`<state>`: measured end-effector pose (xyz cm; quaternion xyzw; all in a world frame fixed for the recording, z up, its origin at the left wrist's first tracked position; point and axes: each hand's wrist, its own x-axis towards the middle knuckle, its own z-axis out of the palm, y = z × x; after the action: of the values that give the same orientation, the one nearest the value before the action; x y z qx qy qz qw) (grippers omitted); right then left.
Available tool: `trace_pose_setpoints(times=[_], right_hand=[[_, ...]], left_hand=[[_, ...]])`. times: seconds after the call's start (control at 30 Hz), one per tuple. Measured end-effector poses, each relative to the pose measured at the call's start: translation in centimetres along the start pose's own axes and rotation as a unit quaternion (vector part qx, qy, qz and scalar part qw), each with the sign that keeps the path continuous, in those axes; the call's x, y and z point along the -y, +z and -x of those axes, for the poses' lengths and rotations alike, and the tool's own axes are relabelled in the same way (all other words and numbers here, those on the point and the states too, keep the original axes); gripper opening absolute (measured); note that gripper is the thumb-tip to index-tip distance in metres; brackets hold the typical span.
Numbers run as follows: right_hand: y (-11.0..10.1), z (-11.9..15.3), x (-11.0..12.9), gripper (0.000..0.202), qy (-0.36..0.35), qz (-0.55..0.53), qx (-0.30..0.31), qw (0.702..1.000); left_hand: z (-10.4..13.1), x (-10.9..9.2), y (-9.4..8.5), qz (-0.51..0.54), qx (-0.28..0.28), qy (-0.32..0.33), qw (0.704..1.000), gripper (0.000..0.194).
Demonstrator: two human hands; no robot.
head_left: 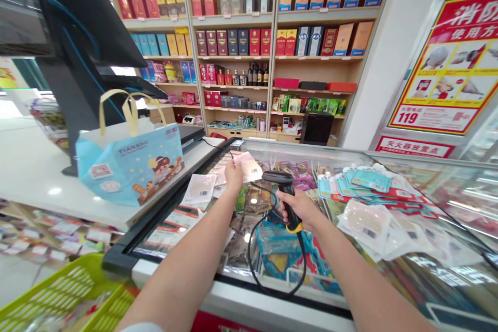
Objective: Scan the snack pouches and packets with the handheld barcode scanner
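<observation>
My right hand (299,208) is wrapped round the grip of a black and yellow barcode scanner (283,179), its head tilted toward the left. A black cable (252,254) loops down from the handle over the glass lid. My left hand (233,174) pinches a flat pale pink packet with a barcode (249,167), just left of the scanner head. Under both hands lies the glass top of a chest freezer, with colourful packs showing through it. White packets (199,189) and orange-white packets (177,223) lie on the glass at the left.
Blue packets (365,178) and clear-white packets (368,224) are piled on the glass at the right. A blue shopping bag (130,158) stands on the white counter (27,166) beside a black monitor stand. A green basket (58,290) is at lower left. Stocked shelves (233,21) line the back.
</observation>
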<state>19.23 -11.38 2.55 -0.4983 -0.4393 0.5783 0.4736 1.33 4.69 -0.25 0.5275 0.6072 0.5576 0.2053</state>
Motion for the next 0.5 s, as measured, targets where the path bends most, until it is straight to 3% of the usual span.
trace_pose_setpoints(times=[0.5], right_hand=[[-0.7,0.2,0.8,0.030,0.015,-0.035,-0.012,0.999]], left_hand=[[0.4,-0.2,1.2,-0.010,0.029,0.015,0.999,0.026]])
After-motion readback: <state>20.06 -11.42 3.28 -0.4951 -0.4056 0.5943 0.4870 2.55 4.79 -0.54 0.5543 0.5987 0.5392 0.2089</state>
